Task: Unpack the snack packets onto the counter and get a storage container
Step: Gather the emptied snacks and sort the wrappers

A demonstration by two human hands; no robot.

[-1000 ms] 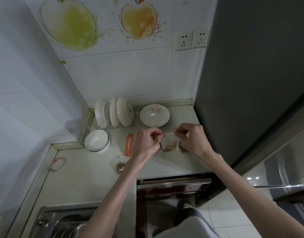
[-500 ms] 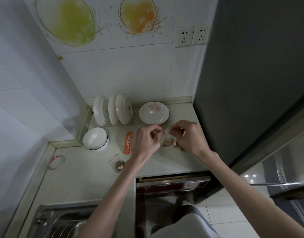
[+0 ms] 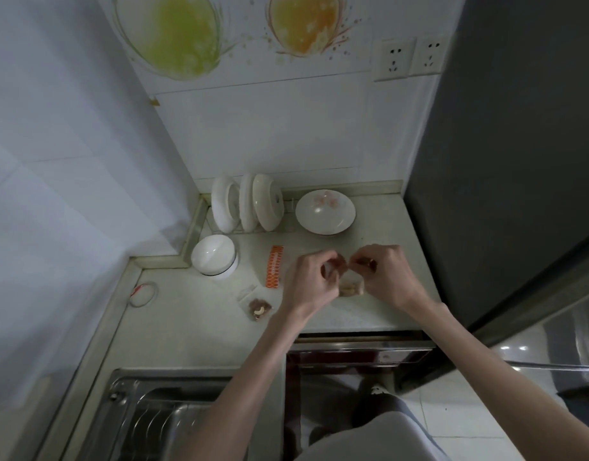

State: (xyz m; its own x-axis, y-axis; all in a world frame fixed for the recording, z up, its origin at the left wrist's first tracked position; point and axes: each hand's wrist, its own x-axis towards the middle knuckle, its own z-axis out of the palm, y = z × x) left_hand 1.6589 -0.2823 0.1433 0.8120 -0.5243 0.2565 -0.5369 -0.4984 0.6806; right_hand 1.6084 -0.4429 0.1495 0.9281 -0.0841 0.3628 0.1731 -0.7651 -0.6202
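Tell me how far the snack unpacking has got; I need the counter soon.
Done: one small clear packet of nuts lies on the counter, beside an orange patterned strip. In hand: the left hand and right hand pinch the top of a clear bag of snacks between them. Left: emptying that bag and fetching a storage container; none shows, only bowls and plates.

On your desk (image 3: 186, 327), a bowl (image 3: 214, 255) sits far left, upright plates (image 3: 246, 202) behind it, a dish (image 3: 325, 211) to their right, the sink (image 3: 147, 417) near left.
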